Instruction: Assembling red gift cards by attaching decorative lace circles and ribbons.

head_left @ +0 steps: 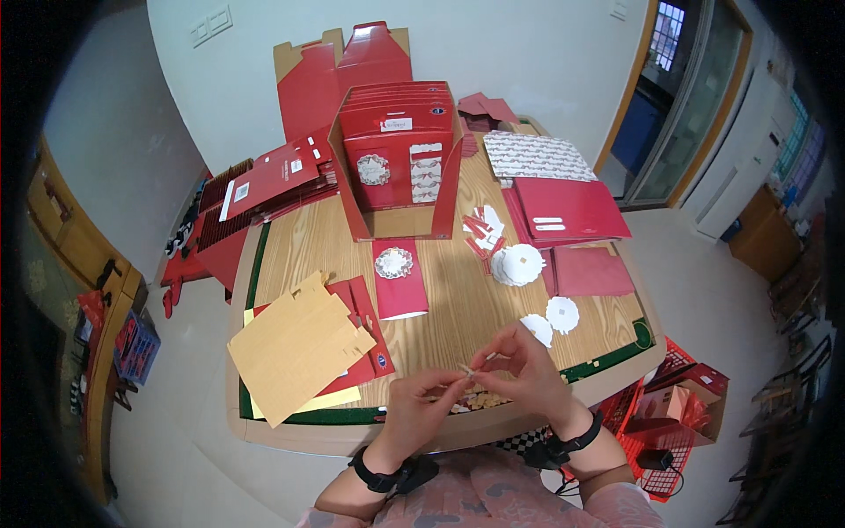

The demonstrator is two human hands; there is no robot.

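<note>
Close to the table's front edge, my left hand (419,403) and my right hand (526,370) meet, thumbs and forefingers pinched together. Between the fingertips is a small pale piece (467,371), too small to name. Beneath the hands, little yellowish bits (482,400) lie along the edge. White scalloped paper discs (562,314) are just beyond my right hand, one partly covered by it. Farther off, a red folded card (400,295) carries a round wreath-patterned cutout (393,262). To the left, a tan cardboard sheet (299,348) overlaps red card pieces (356,308).
An open red display box (348,198) filled with red cards stands at the table's back. Red folders (572,209) and a patterned sheet stack (539,157) sit right. More red stacks (282,180) are left. A red crate (638,422) is on the floor at right.
</note>
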